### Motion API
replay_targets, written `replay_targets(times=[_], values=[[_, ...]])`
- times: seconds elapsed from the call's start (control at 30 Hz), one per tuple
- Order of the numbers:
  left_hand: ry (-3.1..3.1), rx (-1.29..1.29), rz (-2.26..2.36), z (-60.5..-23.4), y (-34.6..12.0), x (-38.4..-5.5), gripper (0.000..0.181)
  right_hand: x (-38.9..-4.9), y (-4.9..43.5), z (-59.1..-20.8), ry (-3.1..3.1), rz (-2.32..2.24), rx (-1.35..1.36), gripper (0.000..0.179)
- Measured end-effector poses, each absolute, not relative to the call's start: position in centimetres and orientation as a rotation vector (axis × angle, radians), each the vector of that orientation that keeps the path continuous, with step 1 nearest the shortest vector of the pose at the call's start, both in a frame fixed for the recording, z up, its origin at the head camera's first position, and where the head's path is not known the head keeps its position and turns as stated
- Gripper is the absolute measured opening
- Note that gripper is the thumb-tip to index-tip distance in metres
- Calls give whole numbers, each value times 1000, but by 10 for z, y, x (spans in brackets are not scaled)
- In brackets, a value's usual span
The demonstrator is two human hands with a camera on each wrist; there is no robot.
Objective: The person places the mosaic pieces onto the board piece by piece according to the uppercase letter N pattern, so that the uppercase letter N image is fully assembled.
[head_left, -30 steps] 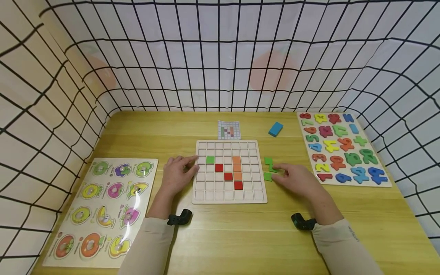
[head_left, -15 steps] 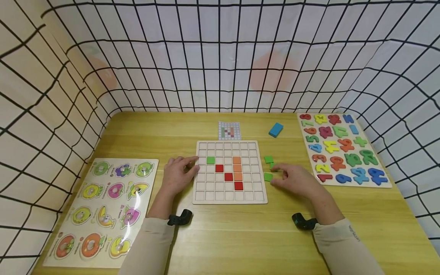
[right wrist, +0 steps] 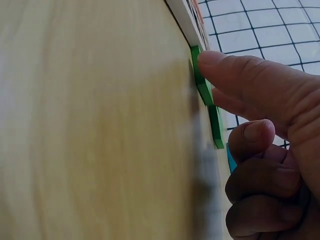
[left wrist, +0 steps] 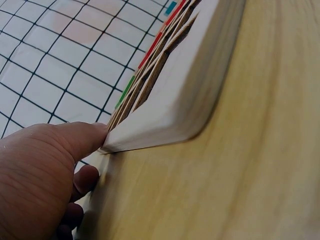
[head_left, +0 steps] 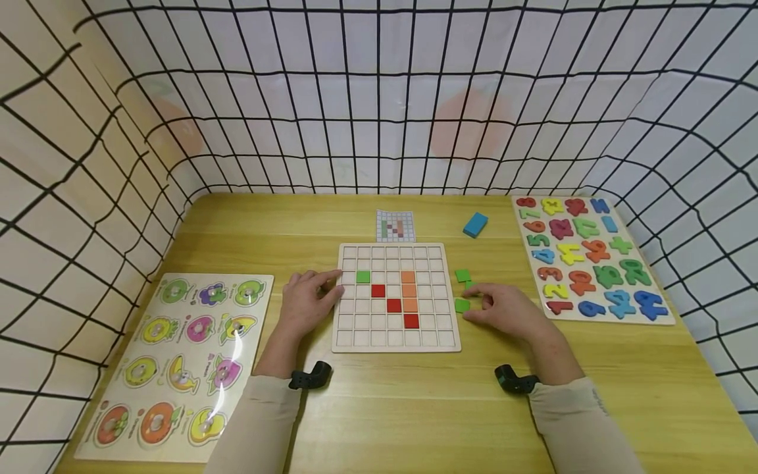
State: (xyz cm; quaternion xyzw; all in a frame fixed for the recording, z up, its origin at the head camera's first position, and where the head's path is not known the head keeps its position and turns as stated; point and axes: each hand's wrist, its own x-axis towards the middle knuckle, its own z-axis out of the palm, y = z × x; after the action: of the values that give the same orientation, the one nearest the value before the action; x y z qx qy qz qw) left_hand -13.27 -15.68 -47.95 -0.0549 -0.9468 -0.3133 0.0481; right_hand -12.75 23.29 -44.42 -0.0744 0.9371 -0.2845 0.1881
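Observation:
In the head view, my left hand (head_left: 308,299) is at the left edge of the wooden grid board (head_left: 355,338), thumb and index finger touching that edge. One green tile (head_left: 363,277), several red tiles (head_left: 393,305) and several orange tiles (head_left: 408,291) lie in its squares. Right of the board, my right hand (head_left: 507,309) reaches over loose green tiles (head_left: 462,305). Its thumb touches the nearest tile and its index fingertip is at the partly covered middle one; a third green tile (head_left: 462,276) lies farther back. In the right wrist view, the other fingers are curled.
A small printed grid card (head_left: 395,226) lies behind the board, with a blue block (head_left: 476,224) to its right. A fruit puzzle board (head_left: 198,336) is at the left, a number and letter puzzle board (head_left: 598,309) at the right. Black wire mesh (head_left: 379,118) surrounds the table.
The loose green tiles have shifted slightly under the right fingers, the middle one moving back. My right wrist has swung a little to the left. My left hand keeps its place.

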Motion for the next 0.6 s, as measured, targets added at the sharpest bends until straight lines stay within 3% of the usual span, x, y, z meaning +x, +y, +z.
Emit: replay_targets(times=[0.6], values=[[-2888, -170, -965, -478, -156, -132, 36, -129, 229, -448, 2606, -819, -147, 42]])
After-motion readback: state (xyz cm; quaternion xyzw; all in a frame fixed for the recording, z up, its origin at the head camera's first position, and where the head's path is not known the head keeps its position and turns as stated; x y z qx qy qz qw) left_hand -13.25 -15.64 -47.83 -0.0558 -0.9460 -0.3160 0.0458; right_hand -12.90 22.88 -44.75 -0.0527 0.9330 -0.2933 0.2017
